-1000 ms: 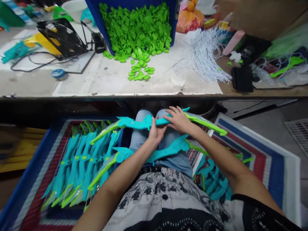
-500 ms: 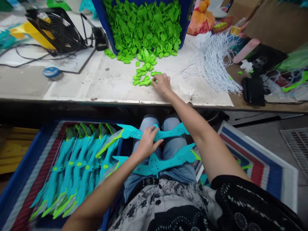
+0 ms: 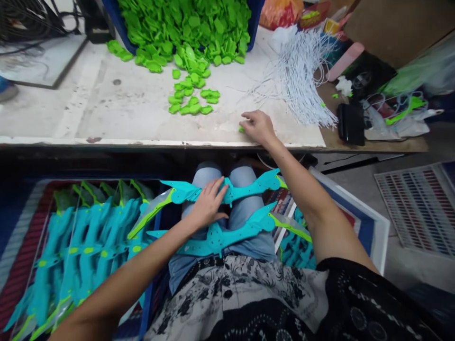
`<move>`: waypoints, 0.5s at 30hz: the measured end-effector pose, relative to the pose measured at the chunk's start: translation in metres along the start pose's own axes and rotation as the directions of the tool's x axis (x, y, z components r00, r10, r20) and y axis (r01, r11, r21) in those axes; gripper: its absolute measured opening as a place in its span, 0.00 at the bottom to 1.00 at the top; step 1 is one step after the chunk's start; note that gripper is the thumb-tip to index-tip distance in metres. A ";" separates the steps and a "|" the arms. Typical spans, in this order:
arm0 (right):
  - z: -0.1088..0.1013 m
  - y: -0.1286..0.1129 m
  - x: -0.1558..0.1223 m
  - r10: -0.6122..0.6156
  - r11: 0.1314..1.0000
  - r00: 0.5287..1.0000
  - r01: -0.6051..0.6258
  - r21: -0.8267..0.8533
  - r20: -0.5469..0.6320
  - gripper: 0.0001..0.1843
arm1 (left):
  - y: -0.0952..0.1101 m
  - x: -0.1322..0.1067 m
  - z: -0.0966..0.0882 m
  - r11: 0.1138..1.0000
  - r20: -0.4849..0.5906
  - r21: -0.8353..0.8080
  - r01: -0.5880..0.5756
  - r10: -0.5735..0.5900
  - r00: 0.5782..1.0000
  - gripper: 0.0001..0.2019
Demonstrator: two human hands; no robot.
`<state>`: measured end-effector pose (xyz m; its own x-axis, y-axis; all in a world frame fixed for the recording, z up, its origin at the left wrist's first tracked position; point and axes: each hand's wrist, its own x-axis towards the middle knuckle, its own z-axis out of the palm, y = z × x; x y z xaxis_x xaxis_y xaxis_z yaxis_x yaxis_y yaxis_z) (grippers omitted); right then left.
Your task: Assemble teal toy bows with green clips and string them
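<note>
Two teal toy bows lie across my lap, both with lime-green and clear limb ends. Wrapped over the middle of the upper bow (image 3: 245,190) is my left hand (image 3: 208,203), thumb below it and fingers above. The lower bow (image 3: 241,239) rests nearer my waist, partly under my left forearm. Over the table's front part, my right hand (image 3: 259,127) is pinched, with a small green plastic piece (image 3: 241,129) showing at its fingertips. Most of that piece is hidden. Several loose green pieces (image 3: 192,106) lie to the left of this hand.
A blue bin (image 3: 256,23) spills green pieces onto the white table (image 3: 135,113). White strings (image 3: 302,80) and a black wallet-like item (image 3: 350,124) lie to the right. Stacked teal bows (image 3: 85,237) fill a crate at my left; more teal parts (image 3: 296,241) are at my right.
My right hand has moved right, away from the loose green pieces, with a green piece at its fingertips. My left hand stays on the upper bow. The view has shifted.
</note>
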<state>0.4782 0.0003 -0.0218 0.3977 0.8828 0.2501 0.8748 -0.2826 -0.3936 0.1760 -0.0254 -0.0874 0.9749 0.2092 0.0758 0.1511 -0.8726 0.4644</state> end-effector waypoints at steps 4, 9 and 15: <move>0.011 0.006 -0.007 -0.166 0.985 0.985 0.168 -0.043 0.036 0.14 | -0.006 0.012 -0.017 0.997 0.141 -0.013 0.076 -0.073 0.987 0.28; -0.001 -0.003 -0.024 -0.183 0.983 0.983 0.183 -0.016 0.016 0.17 | -0.027 0.062 -0.050 0.961 0.326 -0.223 0.163 -0.085 0.942 0.20; -0.005 -0.036 -0.135 -0.301 0.952 0.953 0.300 0.066 0.010 0.19 | -0.059 0.096 -0.058 0.798 0.491 -0.490 0.350 -0.079 0.868 0.25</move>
<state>0.3941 -0.1102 -0.0373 0.1129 0.9305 0.3484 0.9337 0.0205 -0.3575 0.2508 0.0716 -0.0565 0.9141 0.0338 -0.4041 0.3819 -0.4068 0.8299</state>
